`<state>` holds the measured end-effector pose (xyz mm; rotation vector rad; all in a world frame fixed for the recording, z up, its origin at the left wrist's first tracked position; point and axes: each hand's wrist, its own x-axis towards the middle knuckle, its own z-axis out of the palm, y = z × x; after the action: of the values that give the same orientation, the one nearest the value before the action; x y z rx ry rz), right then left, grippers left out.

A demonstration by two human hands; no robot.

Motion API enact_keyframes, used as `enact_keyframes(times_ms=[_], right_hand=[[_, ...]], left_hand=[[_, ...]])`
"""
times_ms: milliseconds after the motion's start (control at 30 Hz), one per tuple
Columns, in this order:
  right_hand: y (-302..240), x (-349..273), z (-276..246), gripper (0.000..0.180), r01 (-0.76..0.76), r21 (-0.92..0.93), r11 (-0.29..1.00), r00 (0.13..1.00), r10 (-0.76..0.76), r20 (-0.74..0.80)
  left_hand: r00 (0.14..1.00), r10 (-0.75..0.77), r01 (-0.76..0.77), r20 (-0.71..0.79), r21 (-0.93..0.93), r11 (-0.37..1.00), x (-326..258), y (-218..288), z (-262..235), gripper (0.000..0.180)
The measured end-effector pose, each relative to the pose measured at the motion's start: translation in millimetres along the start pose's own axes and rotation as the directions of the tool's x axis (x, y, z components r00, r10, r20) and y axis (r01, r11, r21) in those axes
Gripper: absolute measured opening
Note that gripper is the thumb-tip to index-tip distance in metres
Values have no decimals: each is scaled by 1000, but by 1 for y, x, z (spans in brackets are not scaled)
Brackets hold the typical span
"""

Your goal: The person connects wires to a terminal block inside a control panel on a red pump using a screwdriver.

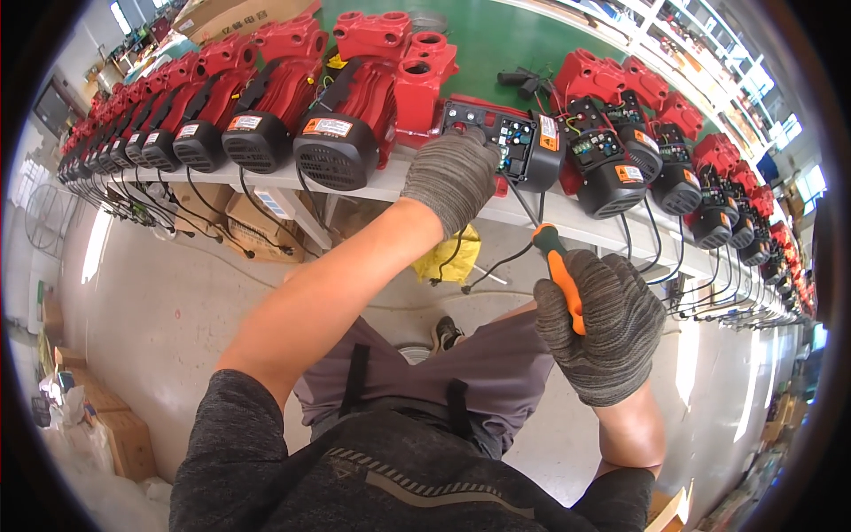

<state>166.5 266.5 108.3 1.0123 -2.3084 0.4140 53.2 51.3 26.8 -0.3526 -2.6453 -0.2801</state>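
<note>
Directly ahead, a red and black electric water pump (542, 160) lies on the bench with its control box uncovered, baring a circuit board (514, 140). My left hand (454, 173), in a grey knit glove, presses on the near left part of that box, its fingers bent over the edge and their tips partly hidden. A screwdriver (560, 270) with an orange and dark green handle is wrapped in my gloved right hand (607, 319). Its shaft points up and away toward the pump's near side. Whether the tip touches anything, I cannot tell.
Several finished-looking red pumps with black fan covers (337, 151) line the bench to the left. More pumps with bare circuit boards (603, 168) stand to the right. Power cords (244, 213) hang off the front edge. Beneath are cardboard boxes (257, 222) and a yellow bag (448, 257).
</note>
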Motion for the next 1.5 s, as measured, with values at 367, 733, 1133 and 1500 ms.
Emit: enact_keyframes(times_ms=[367, 733, 1133, 1500], right_hand=[[-2, 0, -2, 37, -58, 21, 998, 998, 57, 29], [2, 1, 1, 40, -19, 98, 995, 999, 23, -41], [3, 1, -5, 44, 11, 92, 996, 1000, -8, -28], [7, 0, 2, 49, 38, 109, 993, 997, -30, -74]], left_hand=[[982, -132, 104, -137, -195, 975, -8, -2, 10, 11], [989, 144, -146, 24, 71, 987, 3, -9, 0, 19], [972, 188, -182, -141, 53, 982, -15, -19, 13, 30], [912, 379, -379, -156, 32, 925, -7, -35, 11, 26]])
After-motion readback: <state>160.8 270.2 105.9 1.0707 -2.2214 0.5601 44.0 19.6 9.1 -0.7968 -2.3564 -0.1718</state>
